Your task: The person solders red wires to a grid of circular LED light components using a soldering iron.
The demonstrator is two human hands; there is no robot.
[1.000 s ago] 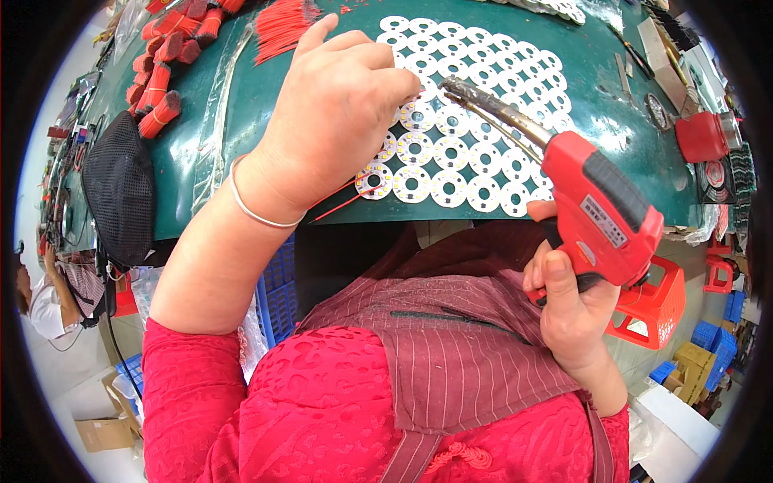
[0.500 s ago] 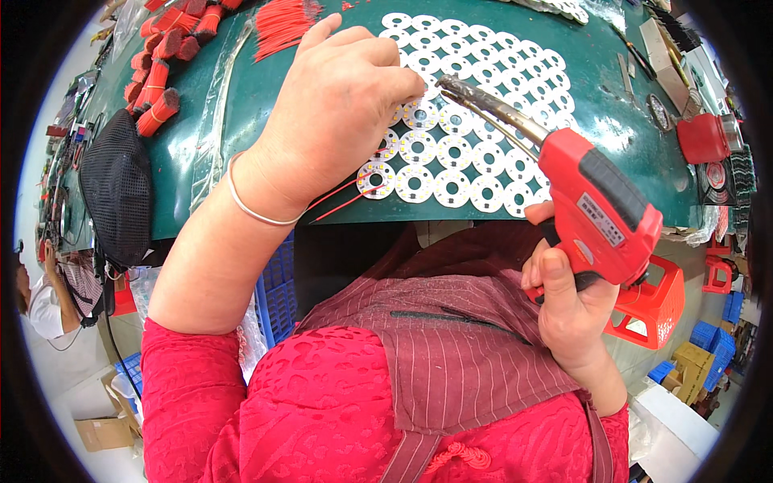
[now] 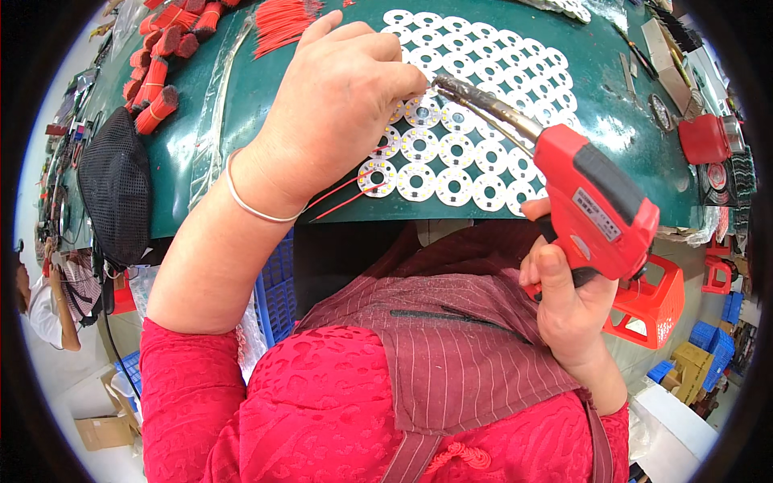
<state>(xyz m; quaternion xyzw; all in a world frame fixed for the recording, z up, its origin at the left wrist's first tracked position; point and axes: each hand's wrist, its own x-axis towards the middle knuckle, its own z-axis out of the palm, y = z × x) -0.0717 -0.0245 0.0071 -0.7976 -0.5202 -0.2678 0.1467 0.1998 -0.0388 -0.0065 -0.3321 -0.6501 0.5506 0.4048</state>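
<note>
Two hands are busy over one green tabletop [image 3: 241, 121], seen from the head camera. The left hand [image 3: 338, 97] is curled nearly closed, fingertips pinched on thin red wires [image 3: 342, 197] whose loose ends trail out beneath the wrist toward the near edge. It presses down among the white round boards [image 3: 455, 149], which lie in tidy rows in the middle of the tabletop, touching one another. The right hand [image 3: 564, 298] is wrapped tight round the grip of a red soldering gun [image 3: 600, 209], one finger up by the trigger. The gun's long metal barrel reaches left and far, and its tip [image 3: 439, 80] sits just beside the left fingertips, over a board in the far rows.

That closeness is the worry, to my eye: a small slip of the barrel could burn a fingertip. If the pinch loosens, the wire could spring off its pad and leave a poor joint. A nudge from the heel of the hand could shove the neighbouring boards out of line.

Far left lie bundles of red wire [image 3: 161, 80], with a loose fan of them [image 3: 282, 24] at the far edge. A black mesh pouch [image 3: 117, 185] lies at the left. A red plastic stool [image 3: 652, 310] stands on the right, below the tabletop.
</note>
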